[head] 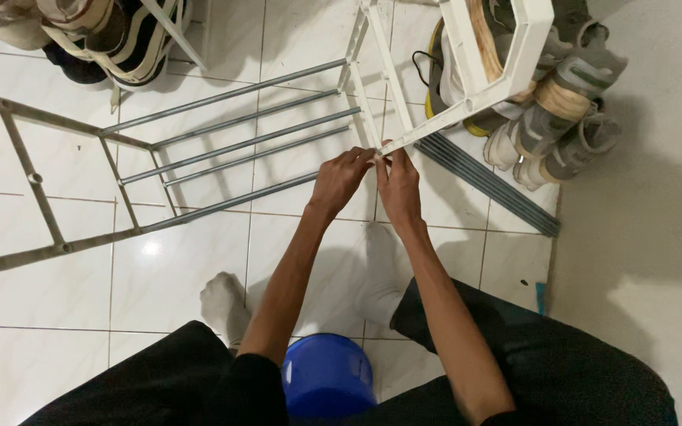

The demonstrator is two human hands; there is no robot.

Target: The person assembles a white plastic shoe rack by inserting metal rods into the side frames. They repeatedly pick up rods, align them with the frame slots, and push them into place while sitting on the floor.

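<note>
Head-camera view, looking down on a person seated on a blue stool (327, 379) above a white tiled floor (57, 347). Both bare hands met at the lower corner of a white plastic side frame (388, 95) belonging to a partly assembled shoe rack. The left hand (341, 177) was curled with its fingertips pinched on the frame's bottom end; the right hand (399, 188) closed on the same corner from the other side, thumb and fingers pressed against the plastic, the two hands touching one another. How firmly each hand gripped could not be told.

Five grey metal rods (238, 146) ran from this white frame leftward and slightly downward to a second side frame (37, 185), grey-beige in tone, which lay tilted across the left part of the floor. A loose bundle of spare metal rods (491, 185) lay on the tiles just right of the hands, pointing toward the wall. Behind it stood a pile of sandals and shoes (554, 118), partly overlapped by another white frame piece (515, 47). More striped footwear (112, 35) sat at the upper left. The person's feet in white socks (226, 304) rested on the tiles beneath the forearms, and dark trousers (562, 363) filled the lower edge.
</note>
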